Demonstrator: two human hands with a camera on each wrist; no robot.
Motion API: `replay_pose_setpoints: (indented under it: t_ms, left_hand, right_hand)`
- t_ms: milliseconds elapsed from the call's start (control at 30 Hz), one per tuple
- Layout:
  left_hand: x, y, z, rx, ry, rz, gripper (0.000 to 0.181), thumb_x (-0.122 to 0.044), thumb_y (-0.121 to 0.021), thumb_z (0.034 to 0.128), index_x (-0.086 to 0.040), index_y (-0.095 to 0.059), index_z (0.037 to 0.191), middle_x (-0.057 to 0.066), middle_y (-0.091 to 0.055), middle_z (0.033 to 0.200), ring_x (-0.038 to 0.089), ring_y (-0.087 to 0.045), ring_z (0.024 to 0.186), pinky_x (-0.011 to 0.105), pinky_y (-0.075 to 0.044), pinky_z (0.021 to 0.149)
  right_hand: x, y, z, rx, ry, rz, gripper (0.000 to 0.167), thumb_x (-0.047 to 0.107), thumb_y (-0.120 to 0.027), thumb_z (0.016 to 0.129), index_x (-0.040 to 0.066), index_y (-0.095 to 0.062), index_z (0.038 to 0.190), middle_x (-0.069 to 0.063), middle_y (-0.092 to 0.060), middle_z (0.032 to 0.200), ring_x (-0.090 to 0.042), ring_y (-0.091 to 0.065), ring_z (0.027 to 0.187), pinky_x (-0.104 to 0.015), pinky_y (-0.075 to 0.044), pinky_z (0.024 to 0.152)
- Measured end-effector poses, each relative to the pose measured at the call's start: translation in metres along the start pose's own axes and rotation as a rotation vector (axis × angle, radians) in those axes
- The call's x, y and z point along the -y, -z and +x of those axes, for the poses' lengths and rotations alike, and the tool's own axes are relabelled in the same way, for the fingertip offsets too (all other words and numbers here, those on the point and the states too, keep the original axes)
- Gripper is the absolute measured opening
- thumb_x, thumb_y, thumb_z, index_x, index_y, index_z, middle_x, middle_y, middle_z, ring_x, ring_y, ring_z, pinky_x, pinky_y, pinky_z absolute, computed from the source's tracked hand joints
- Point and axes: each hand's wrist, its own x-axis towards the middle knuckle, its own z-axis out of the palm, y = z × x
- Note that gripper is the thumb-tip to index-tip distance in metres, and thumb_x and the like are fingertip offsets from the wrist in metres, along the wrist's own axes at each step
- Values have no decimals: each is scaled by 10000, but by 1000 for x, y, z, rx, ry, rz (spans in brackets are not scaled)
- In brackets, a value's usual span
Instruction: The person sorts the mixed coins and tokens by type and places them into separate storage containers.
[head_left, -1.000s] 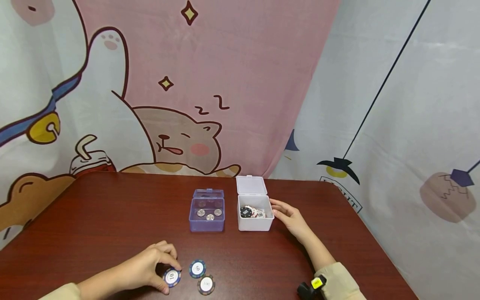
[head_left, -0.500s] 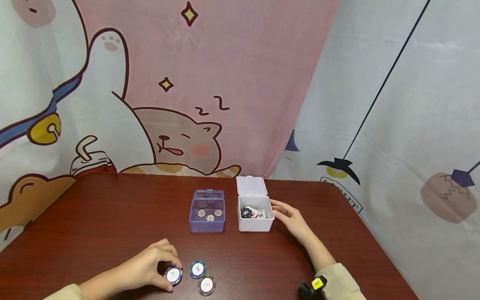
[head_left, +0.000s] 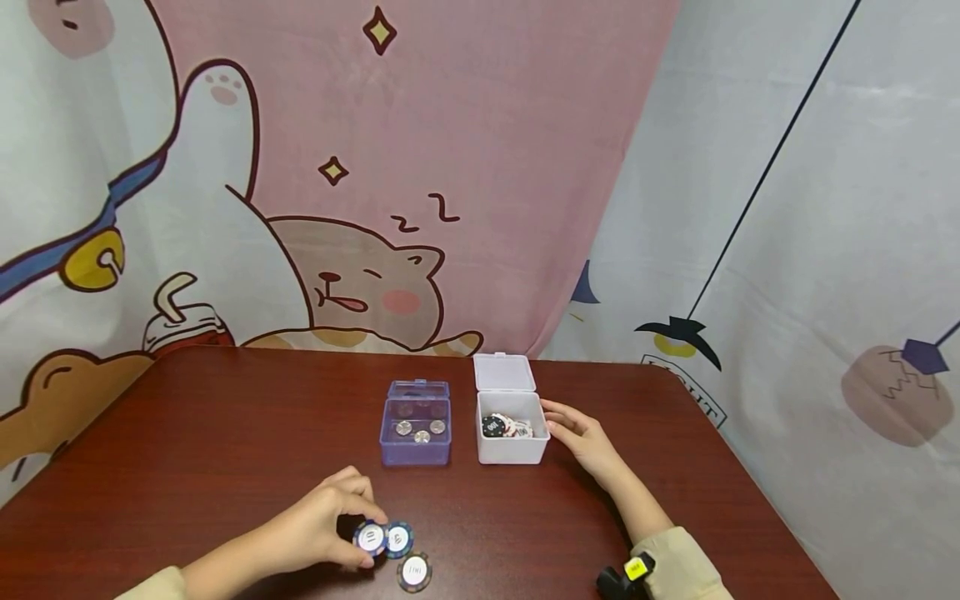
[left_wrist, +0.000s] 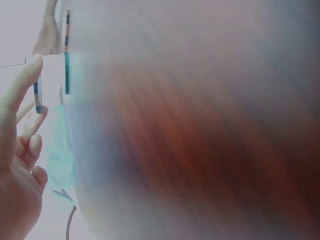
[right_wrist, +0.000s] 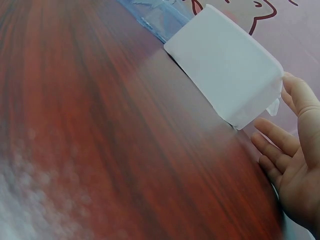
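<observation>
In the head view my left hand point(head_left: 322, 521) pinches a blue-edged poker chip point(head_left: 369, 539) between thumb and fingers. The left wrist view shows that chip edge-on point(left_wrist: 37, 96). It overlaps or adjoins a second blue poker chip point(head_left: 399, 540); I cannot tell which. A darker-edged poker chip point(head_left: 415, 572) lies just in front on the table. My right hand point(head_left: 585, 442) touches the right side of an open white box point(head_left: 512, 451), its fingers extended. Black and white poker chips point(head_left: 506, 426) lie inside that box. The right wrist view shows the box's outer wall point(right_wrist: 225, 65).
A translucent purple box point(head_left: 415, 454) with its lid raised stands left of the white box, holding several silver coins point(head_left: 422, 436). Both boxes rest on a dark red-brown wooden table point(head_left: 225, 433). A printed cloth point(head_left: 510, 167) hangs behind.
My left hand has slid right with the pinched chip, bringing it up against the second blue chip. The right hand stays at the white box.
</observation>
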Motion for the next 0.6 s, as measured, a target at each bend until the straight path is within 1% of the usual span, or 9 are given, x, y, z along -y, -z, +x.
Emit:
replay_pose_setpoints:
  t_ms: [133,267,333,433,600]
  left_hand:
    - [-3,-4,9,-31,3,-3,337,-243,-878,650,-145,-755,948,-156,-531,870,38,-438,879,214,-435,731]
    - [-5,-8,19,-58,19,-12,349,-217,-883,638,-122,-757,950,-152,-529,871,41,-440,878,220,-438,730]
    - [-6,-10,23,-70,40,-18,351,-209,-883,640,-117,-757,954,-151,-522,866,43,-437,880,225,-437,729]
    - [-8,-12,32,-98,56,-3,352,-216,-879,648,-110,-757,961,-142,-510,855,54,-433,878,235,-428,728]
    - [-9,-16,45,-141,108,1,344,-200,-878,660,-103,-758,968,-143,-493,849,59,-422,866,240,-413,722]
  right_hand:
    - [1,0,-1,1,-3,3,407,117,-619,933,39,-558,1328,-211,-619,1184,-338,-558,1122,-255,-442,876]
    - [2,1,-2,-3,-20,5,406,119,-620,933,49,-560,1329,-211,-617,1187,-345,-553,1126,-253,-439,877]
    - [1,1,-1,-4,-25,7,406,121,-621,933,51,-561,1329,-211,-616,1189,-345,-551,1129,-251,-440,876]
    - [1,1,-1,-4,-21,10,411,131,-626,931,51,-562,1328,-210,-616,1190,-341,-550,1130,-250,-440,876]
    - [1,0,-1,4,-11,18,416,135,-627,930,39,-557,1329,-214,-614,1191,-344,-548,1133,-254,-439,882]
